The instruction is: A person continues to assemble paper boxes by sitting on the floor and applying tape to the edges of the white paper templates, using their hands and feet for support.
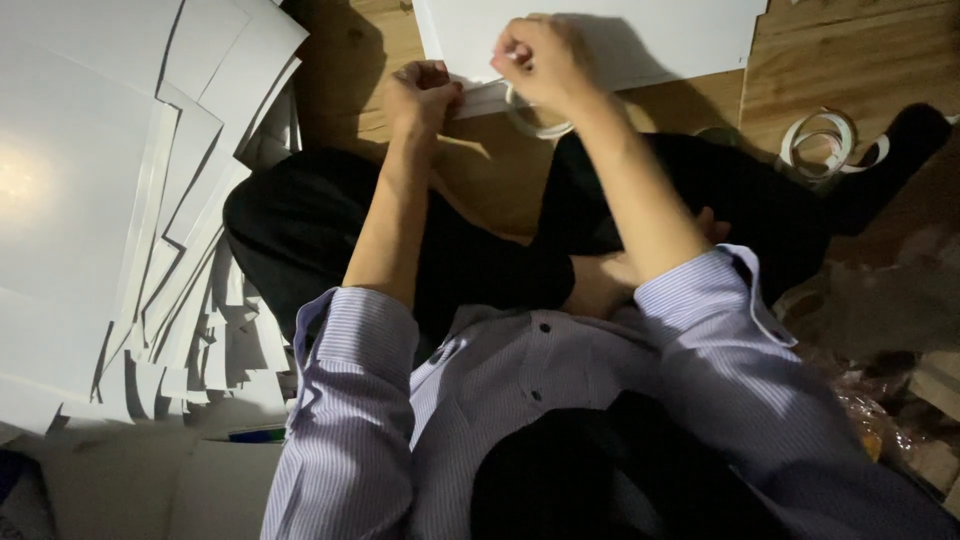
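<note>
**Both hands working at the edge of a white sheet**

Overhead, the person is sitting cross-legged on a wooden floor [860,70], both forearms reaching toward the top centre of the frame. The left hand [425,95] is curling into a loose fist, knuckles pressing down on the near edge of a white sheet [600,35] lying at the top of the frame. The right hand [540,60] is hovering just beside it, fingers pinching closed on a thin white strip, while a roll of tape [535,118] is hanging below that wrist. Striped shirt sleeves are sitting rolled up past the elbows.

Stacks of white sheets [110,200] are fanning across the left side of the frame. Another tape roll [820,140] is lying on the boards at upper right, well apart from the hands. Lighting is falling dim.
</note>
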